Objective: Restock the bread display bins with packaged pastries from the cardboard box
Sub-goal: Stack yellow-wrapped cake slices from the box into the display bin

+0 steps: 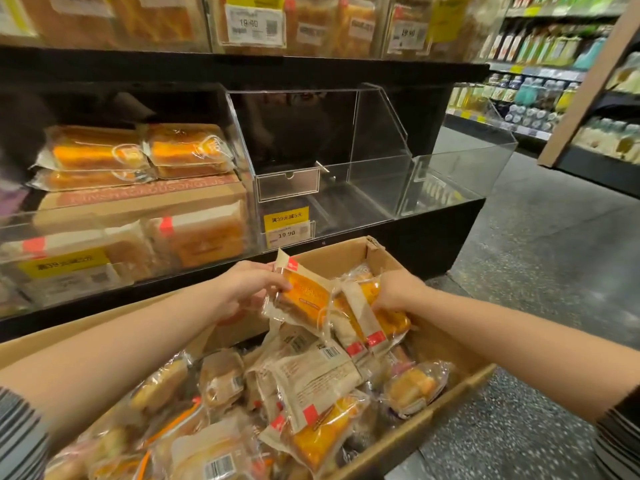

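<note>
While both hands work over the cardboard box (349,252), left hand (249,287) pinches one packaged pastry (301,299), long axis tilted; right hand (398,292) grips two more (367,323); empty bin (346,174) directly above, nearer left.

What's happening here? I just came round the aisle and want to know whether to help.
A person is restocking bread bins from a cardboard box full of wrapped pastries. The left hand holds one orange pastry packet lifted above the pile, and the right hand grips more packets beside it. The clear bin straight ahead stands empty, while the bin to its left already holds stacked bread.
</note>
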`<state>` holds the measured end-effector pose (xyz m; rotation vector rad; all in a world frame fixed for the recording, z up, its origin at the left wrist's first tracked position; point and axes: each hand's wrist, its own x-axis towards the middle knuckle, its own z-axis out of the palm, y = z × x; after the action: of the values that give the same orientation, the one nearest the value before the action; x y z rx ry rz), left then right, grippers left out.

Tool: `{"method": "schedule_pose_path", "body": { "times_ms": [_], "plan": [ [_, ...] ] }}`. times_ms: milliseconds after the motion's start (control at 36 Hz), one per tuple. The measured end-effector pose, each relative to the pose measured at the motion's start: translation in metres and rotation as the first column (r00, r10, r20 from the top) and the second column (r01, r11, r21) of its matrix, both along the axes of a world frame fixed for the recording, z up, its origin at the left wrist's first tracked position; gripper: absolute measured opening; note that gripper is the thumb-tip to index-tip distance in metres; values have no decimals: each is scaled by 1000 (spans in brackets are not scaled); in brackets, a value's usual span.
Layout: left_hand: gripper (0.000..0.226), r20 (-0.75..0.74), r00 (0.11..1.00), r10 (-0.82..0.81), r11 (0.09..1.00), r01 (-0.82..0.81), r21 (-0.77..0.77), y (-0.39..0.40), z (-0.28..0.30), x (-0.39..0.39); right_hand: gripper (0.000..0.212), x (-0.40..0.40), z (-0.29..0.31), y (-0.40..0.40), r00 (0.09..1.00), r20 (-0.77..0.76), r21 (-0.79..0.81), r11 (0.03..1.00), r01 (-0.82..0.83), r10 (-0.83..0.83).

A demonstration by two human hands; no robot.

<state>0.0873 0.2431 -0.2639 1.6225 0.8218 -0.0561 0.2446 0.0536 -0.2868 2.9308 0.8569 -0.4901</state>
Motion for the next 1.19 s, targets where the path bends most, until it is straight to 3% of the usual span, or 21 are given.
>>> {"method": "schedule_pose_path", "body": {
  "times_ms": [56, 167, 278, 389, 556, 639, 722, 833, 944, 1000, 1083, 1139, 1194],
  "plan": [
    [18, -25, 1000, -6, 1000, 6, 7, 2, -3, -1, 45, -2, -7, 2, 996, -89, 48, 998, 34, -30],
    [22, -69, 997, -15, 1000, 16, 13, 5, -6, -2, 84, 1, -13, 4, 947, -202, 195, 937, 290, -251],
    [5, -41, 994, -98, 994, 100, 33, 6, 0, -2, 63, 10, -10, 5, 912, -291, 270, 890, 368, -289],
    [31, -7, 982, -187, 981, 187, 51, 14, 5, -6, 47, 21, -3, 10, 900, -353, 339, 862, 376, -255],
    [9, 15, 974, -228, 971, 226, 81, 22, 17, -21, 24, 12, 0, 22, 842, -514, 366, 845, 389, -166],
    [17, 17, 974, -224, 971, 221, 94, 25, 22, -27, 46, 3, -2, 31, 866, -489, 336, 893, 300, -107],
    [2, 21, 970, -241, 964, 237, 122, 30, 22, -31, 67, -7, -11, 37, 906, -420, 313, 929, 198, -51],
    [5, 10, 960, -281, 949, 276, 154, 36, 19, -33, 35, -19, -7, 40, 888, -446, 181, 983, -34, 113],
    [11, 22, 934, -356, 920, 347, 182, 39, 20, -38, 34, -20, 19, 48, 863, -469, 88, 982, -169, 191],
    [24, 37, 923, -382, 915, 373, 156, 41, 20, -41, 31, -22, 33, 53, 872, -430, 145, 972, -188, 233],
    [21, 94, 913, -397, 916, 387, 106, 43, 23, -45, 14, -28, 54, 60, 860, -418, 309, 936, -168, 292],
    [20, 136, 911, -389, 921, 380, 87, 48, 27, -48, 14, -30, 68, 65, 855, -410, 416, 899, -134, 317],
    [41, 184, 910, -371, 928, 360, 92, 52, 34, -51, 20, -33, 82, 70, 850, -405, 505, 858, -98, 336]
  ]
}}
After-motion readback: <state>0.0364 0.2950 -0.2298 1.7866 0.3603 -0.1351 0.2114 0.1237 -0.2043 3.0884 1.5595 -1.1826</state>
